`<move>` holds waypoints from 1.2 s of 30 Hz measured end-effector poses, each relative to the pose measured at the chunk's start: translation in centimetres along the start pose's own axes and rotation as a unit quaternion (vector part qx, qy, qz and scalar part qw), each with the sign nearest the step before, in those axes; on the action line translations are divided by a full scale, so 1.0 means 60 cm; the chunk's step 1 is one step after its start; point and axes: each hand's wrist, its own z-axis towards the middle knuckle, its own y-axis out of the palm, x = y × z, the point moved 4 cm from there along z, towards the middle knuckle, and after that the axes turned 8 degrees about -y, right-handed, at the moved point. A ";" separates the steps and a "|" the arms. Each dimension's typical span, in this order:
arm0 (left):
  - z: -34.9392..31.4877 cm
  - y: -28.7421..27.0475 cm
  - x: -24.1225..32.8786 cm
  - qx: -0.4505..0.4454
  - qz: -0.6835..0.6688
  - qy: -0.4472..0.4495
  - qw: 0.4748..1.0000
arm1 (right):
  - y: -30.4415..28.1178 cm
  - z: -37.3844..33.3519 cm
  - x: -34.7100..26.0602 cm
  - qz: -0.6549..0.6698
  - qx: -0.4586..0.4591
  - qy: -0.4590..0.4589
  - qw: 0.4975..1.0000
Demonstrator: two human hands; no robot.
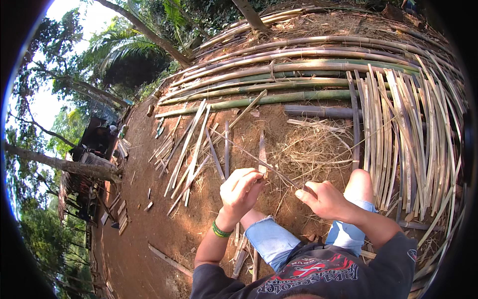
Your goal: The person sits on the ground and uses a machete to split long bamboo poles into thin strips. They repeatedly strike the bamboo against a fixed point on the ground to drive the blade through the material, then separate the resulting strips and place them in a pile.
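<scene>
My left hand [241, 193] is closed, its fingers curled in above my left knee. What sits inside its fingers is hidden; a small dark edge shows at the fingertips. My right hand [324, 200] pinches the end of a thin bamboo strip [281, 175] between thumb and finger. From there the strip runs up and to the left, passing close by the left fingertips. Just beyond the left hand is a flat, pale bamboo slat [262, 149]; whether it touches the fingers I cannot tell.
Fine bamboo shavings [316, 147] are heaped on the dirt ahead. Split slats [393, 134] lean in a dense row on the right, and loose slats [191, 157] lie at the left. Long bamboo poles [279, 97] stretch across the back. A tree trunk [74, 166] stands at far left.
</scene>
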 end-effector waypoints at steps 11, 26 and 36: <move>0.019 0.000 -0.027 0.050 0.008 0.001 0.999 | 0.063 0.079 0.135 0.035 0.084 -0.062 0.994; 0.013 -0.056 0.013 0.111 -0.101 0.037 0.988 | 0.087 0.067 0.222 -0.004 -0.025 0.107 0.994; 0.027 -0.050 0.031 0.124 -0.042 0.022 0.991 | 0.013 -0.015 -0.035 0.218 0.022 -0.027 0.975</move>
